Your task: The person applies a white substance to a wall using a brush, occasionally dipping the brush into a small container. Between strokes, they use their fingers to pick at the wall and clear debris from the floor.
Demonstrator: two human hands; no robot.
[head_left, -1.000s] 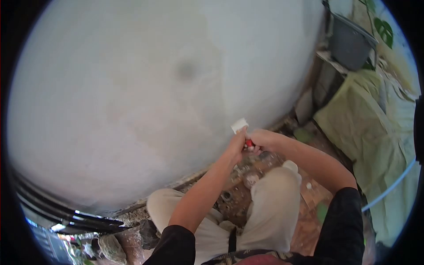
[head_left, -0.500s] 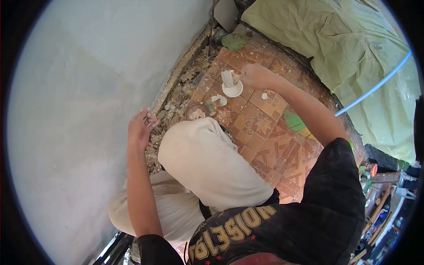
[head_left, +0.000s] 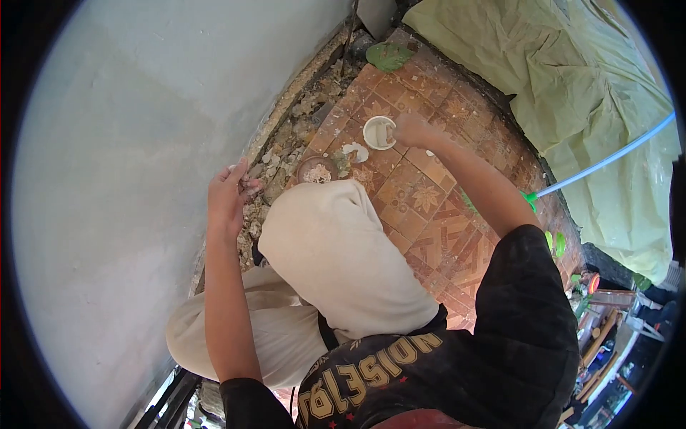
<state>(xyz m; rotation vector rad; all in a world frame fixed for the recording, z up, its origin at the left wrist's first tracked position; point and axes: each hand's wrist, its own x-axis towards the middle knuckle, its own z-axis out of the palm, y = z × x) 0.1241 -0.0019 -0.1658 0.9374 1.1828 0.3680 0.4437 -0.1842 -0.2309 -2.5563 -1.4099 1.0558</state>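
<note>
A white cup (head_left: pixel 371 133) stands on the tiled floor, with whitish paste inside. My right hand (head_left: pixel 413 131) is closed at its right rim, gripping a flat tool coated in white (head_left: pixel 383 134) whose broad end dips into the cup. The tool's exact kind and its handle are hidden by the paste and my fingers. Beside the wall, my left hand (head_left: pixel 230 194) hovers over the rubble strip with its fingers loosely bent and apart. Nothing shows clearly between them, though the fingertips look smeared with white.
To my left rises a smooth grey-white wall (head_left: pixel 143 164), with broken rubble (head_left: pixel 289 136) along its foot. A brown bowl (head_left: pixel 304 171) with pale crumbs and a white scrap (head_left: pixel 356 151) lie near my knee. A greenish tarp (head_left: pixel 572 93) and a blue pole (head_left: pixel 607 163) are at right.
The white-coated tool has gone from upright above the cup down into it. My left hand has risen slightly and its fingers have curled a little. The view has shifted slightly.
</note>
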